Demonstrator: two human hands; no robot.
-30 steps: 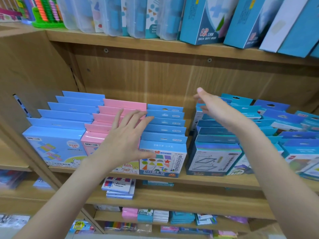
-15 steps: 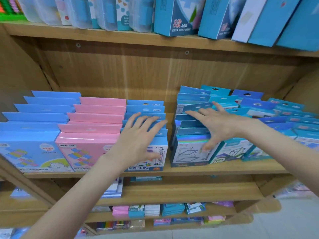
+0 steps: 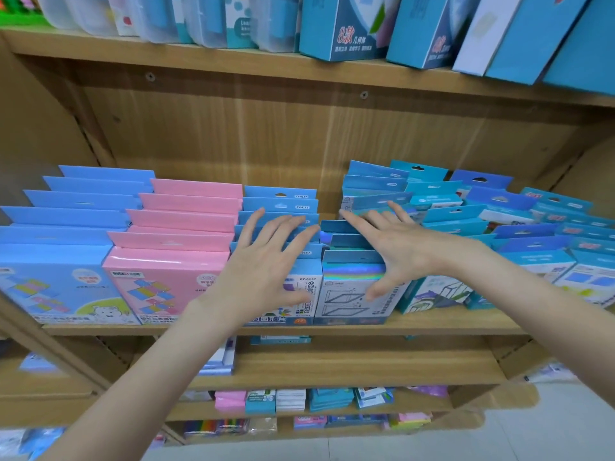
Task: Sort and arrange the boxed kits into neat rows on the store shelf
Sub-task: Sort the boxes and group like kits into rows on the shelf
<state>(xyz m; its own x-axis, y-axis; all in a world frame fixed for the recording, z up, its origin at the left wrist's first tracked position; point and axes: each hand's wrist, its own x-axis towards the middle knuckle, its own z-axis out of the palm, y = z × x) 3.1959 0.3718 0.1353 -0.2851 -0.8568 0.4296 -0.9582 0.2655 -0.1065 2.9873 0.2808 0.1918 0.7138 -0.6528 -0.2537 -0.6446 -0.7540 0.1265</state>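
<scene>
On the wooden shelf (image 3: 432, 322) stand rows of boxed kits: light blue boxes (image 3: 53, 284) far left, then pink boxes (image 3: 166, 281). The left hand (image 3: 266, 264), fingers straight and spread, rests flat on the row of shape kits (image 3: 279, 201). Just beside it the right hand (image 3: 399, 247), also released and flat, presses the holographic-topped boxes (image 3: 352, 294), thumb on the front one. More teal kits (image 3: 532, 241) fill the right
</scene>
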